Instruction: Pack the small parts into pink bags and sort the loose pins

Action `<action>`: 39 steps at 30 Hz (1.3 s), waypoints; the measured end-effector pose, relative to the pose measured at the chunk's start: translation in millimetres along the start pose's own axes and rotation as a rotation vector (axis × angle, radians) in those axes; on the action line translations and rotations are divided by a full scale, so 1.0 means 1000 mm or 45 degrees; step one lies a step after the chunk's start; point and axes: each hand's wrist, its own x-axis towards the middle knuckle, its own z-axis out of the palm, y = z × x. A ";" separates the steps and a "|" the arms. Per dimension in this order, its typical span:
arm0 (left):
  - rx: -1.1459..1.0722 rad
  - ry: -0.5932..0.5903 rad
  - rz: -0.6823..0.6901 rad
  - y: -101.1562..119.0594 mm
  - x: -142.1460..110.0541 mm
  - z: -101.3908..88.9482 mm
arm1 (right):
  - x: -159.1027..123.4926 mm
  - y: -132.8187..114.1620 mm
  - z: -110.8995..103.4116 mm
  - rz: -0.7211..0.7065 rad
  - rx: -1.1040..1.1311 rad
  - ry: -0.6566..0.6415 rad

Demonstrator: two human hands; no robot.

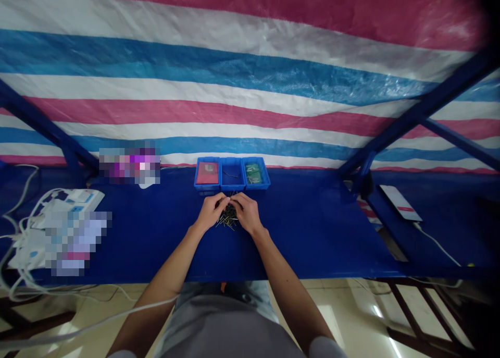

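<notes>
My left hand [212, 210] and my right hand [247, 210] meet over a loose pile of thin, dark and brassy metal pieces [227, 221], which look like screws or nails. The fingertips of both hands are pinched close together, and whatever lies between them is too small to make out. Part of the pile is hidden beneath the fingers. Just beyond my hands stand three joined blue bins. A flat red item fills the left bin [196, 180], a few thin pieces lie in the middle bin [232, 182], and green-backed metallic pieces lie in the right bin [266, 181].
The blue table [312, 227] runs across the view. White power strips with tangled cables [88, 196] lie at the left, near blurred items. A phone [400, 201] with a charging cable rests at the far right. Blue metal struts [425, 108] and a striped sheet [234, 76] rise behind.
</notes>
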 end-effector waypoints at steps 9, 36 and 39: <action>-0.024 0.000 0.071 0.000 0.000 0.000 | 0.000 -0.005 -0.003 -0.023 -0.188 -0.120; 0.019 0.055 0.045 -0.004 -0.001 0.000 | 0.001 -0.004 -0.003 0.044 0.006 -0.044; 0.011 0.034 0.047 -0.004 -0.001 0.001 | 0.001 -0.003 -0.002 0.012 -0.036 -0.037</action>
